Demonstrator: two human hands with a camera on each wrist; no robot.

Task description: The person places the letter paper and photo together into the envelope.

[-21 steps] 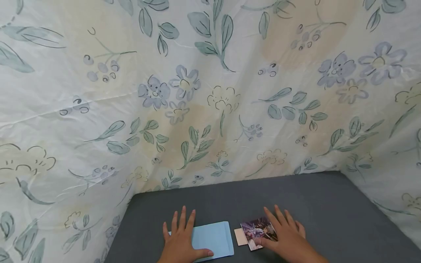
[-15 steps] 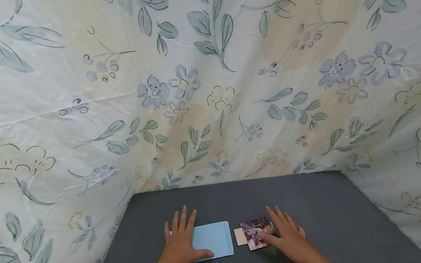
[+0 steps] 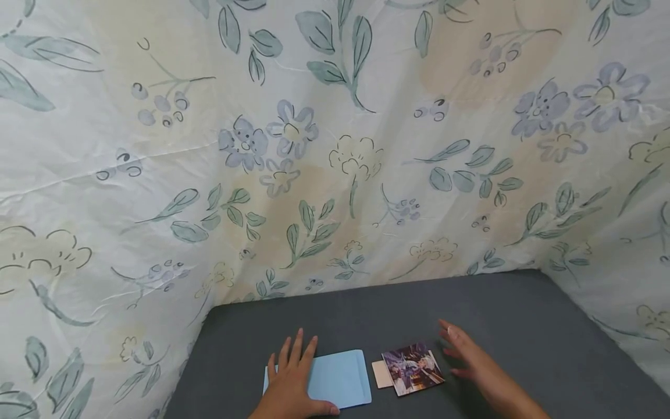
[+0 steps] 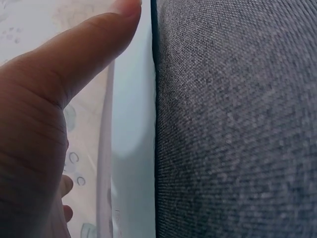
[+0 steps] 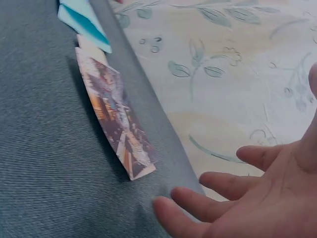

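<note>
A light blue envelope (image 3: pixel 339 378) lies on the dark grey table, its flap side toward the right. My left hand (image 3: pixel 291 381) rests on its left part with fingers spread, and the thumb lies along the near edge; the left wrist view shows that thumb over the blue paper (image 4: pixel 132 114). Right of the envelope lies a printed picture card (image 3: pixel 413 370), overlapping a small pale pink card (image 3: pixel 382 374). In the right wrist view the picture card (image 5: pixel 116 114) bows slightly up from the cloth. My right hand (image 3: pixel 473 361) hovers to its right, fingers apart, holding nothing.
The dark grey table surface (image 3: pixel 335 314) reaches back to a floral cloth (image 3: pixel 356 233) that hangs behind it and along both sides. The cloth wall closes in at the right (image 3: pixel 628 302).
My right hand has let go of the picture card and drawn away to the right, uncovering the whole print. The left hand stays on the envelope, almost unmoved.
</note>
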